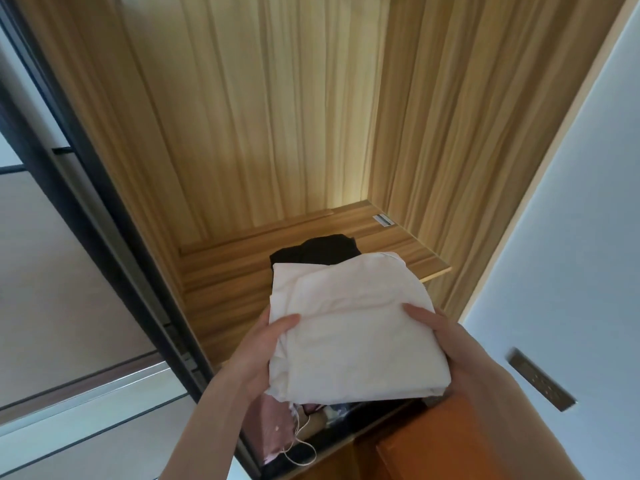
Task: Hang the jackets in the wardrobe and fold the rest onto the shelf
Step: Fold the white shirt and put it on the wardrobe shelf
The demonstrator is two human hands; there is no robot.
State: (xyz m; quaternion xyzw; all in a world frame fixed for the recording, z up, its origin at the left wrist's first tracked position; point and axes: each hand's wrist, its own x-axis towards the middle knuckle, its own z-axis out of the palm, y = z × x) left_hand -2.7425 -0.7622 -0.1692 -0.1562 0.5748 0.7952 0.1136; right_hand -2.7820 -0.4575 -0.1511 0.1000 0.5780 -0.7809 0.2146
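A folded white garment (353,327) is held in front of the open wooden wardrobe. My left hand (256,355) grips its left edge, thumb on top. My right hand (446,344) grips its right edge, thumb on top as well. The garment's far end hangs over the wooden shelf (221,271). On that shelf, behind the white garment, lies a folded black garment (318,251), partly hidden by the white one.
The wardrobe's wood-grain back (263,116) and side panels surround the shelf. A dark sliding-door frame (86,188) runs down the left. A white door with a metal plate (540,379) stands at right. Below the shelf, pink clothes and a white cord (294,441) show.
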